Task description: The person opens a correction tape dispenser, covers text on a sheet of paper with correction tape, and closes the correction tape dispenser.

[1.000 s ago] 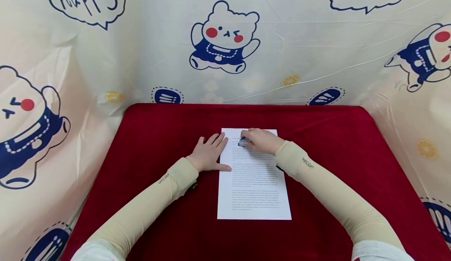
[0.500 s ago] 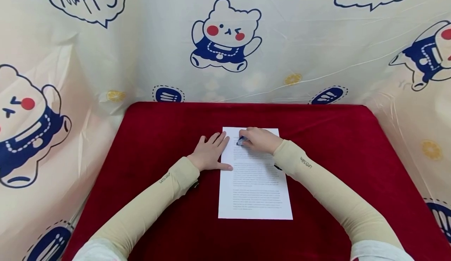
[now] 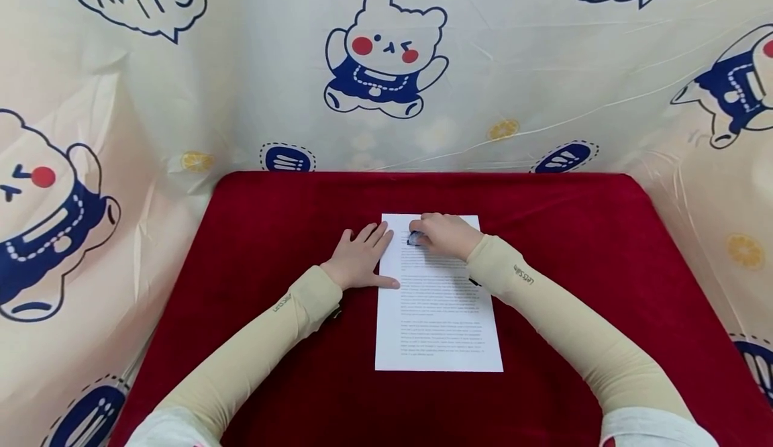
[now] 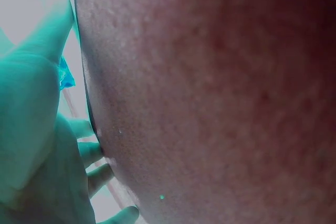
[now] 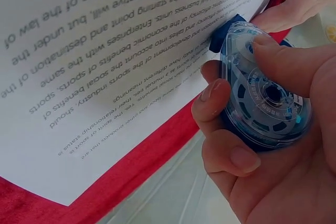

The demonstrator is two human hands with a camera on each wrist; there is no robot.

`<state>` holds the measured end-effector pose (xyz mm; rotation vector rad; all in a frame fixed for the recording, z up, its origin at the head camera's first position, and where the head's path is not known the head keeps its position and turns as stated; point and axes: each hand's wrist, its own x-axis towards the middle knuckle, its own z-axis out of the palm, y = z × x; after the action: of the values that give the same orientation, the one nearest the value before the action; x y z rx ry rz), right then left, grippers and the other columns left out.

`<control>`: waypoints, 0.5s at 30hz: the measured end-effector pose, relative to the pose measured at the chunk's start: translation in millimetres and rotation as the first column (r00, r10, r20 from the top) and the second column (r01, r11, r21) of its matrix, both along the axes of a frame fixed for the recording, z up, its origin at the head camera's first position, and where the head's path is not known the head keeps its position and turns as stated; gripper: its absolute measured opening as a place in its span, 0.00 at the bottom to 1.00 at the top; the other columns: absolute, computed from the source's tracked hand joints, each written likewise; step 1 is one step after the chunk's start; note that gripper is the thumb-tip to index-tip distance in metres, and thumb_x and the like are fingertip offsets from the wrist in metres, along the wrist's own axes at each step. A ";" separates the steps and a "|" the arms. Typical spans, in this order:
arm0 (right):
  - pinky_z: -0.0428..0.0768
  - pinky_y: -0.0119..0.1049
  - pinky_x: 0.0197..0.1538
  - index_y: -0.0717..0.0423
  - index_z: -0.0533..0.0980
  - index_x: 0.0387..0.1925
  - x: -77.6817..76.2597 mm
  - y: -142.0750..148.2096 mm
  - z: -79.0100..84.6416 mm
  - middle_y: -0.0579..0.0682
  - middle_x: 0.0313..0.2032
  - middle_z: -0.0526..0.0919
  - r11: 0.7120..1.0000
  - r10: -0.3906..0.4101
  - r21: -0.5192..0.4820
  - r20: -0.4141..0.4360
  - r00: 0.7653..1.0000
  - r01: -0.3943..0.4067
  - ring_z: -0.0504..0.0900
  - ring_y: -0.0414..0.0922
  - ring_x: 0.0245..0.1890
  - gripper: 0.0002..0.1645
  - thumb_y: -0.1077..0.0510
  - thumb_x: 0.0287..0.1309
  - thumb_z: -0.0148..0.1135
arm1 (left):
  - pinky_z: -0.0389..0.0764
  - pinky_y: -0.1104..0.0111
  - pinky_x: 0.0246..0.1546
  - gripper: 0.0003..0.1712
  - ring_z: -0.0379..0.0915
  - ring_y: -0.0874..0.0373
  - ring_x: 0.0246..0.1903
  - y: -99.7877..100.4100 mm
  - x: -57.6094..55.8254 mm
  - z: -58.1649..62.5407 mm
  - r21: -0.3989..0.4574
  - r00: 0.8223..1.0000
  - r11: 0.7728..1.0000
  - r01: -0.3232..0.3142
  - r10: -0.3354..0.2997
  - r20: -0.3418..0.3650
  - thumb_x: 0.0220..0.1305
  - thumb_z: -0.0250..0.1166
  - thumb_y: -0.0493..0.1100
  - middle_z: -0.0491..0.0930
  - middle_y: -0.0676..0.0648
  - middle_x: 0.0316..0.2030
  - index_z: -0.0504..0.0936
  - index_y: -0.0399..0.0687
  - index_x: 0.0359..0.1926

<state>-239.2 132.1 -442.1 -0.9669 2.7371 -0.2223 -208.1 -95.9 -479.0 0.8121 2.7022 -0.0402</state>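
Head view: sheet (image 3: 439,339) flat on the red tabletop (image 3: 290,219), long axis near 12–6 o'clock. Narrow red strip between its top edge and the tabletop's far edge; wide red margins toward 9 and 3. Left hand (image 3: 356,262) at the sheet's 10 o'clock edge, fingers spread, thumb and fingertips over that edge. Right hand (image 3: 449,235) at 12 to 1, its grip pinching the tape (image 3: 414,238) over the top lines of print; tape's nose toward 7.

Left wrist view: left hand at 9, thumb toward 12, fingers apart toward 5. Small blue shape beyond the thumb; cannot tell what.

Right wrist view: tape held between thumb and curled fingers, long axis 11–5, nose toward 11, at the print; contact cannot be told. Sheet corner at 8, red cloth just beyond.
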 end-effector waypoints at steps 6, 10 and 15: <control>0.86 0.40 0.48 0.55 0.82 0.59 0.3 0.0 1.6 0.54 0.46 0.85 1.000 -0.005 -0.004 0.011 1.000 0.005 0.82 0.46 0.37 0.18 0.60 0.69 0.68 | 0.55 0.37 0.72 0.68 0.41 0.43 0.82 -0.9 -0.4 -0.3 0.011 1.000 1.000 -0.003 0.003 0.008 0.59 0.61 0.82 0.42 0.43 0.84 0.47 0.46 0.84; 0.86 0.40 0.48 0.54 0.82 0.59 0.6 0.8 1.9 0.54 0.46 0.86 1.000 -0.009 -0.006 0.018 1.000 0.009 0.83 0.46 0.38 0.18 0.60 0.69 0.68 | 0.55 0.37 0.72 0.68 0.40 0.43 0.82 -1.8 -1.6 -2.8 0.005 1.000 1.000 0.002 -0.002 0.007 0.59 0.60 0.82 0.42 0.44 0.84 0.46 0.47 0.84; 0.86 0.42 0.50 0.53 0.82 0.60 1.8 3.0 2.1 0.55 0.47 0.86 1.000 -0.026 -0.015 0.020 0.999 0.026 0.83 0.47 0.40 0.19 0.58 0.69 0.68 | 0.55 0.37 0.72 0.68 0.41 0.43 0.82 -2.3 -1.0 -2.0 0.006 1.000 1.000 0.006 -0.006 0.002 0.59 0.60 0.82 0.43 0.43 0.84 0.47 0.46 0.84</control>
<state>-237.3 135.0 -440.0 -0.9283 2.7355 -0.2560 -209.2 -98.2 -481.1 0.8220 2.6988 -0.0325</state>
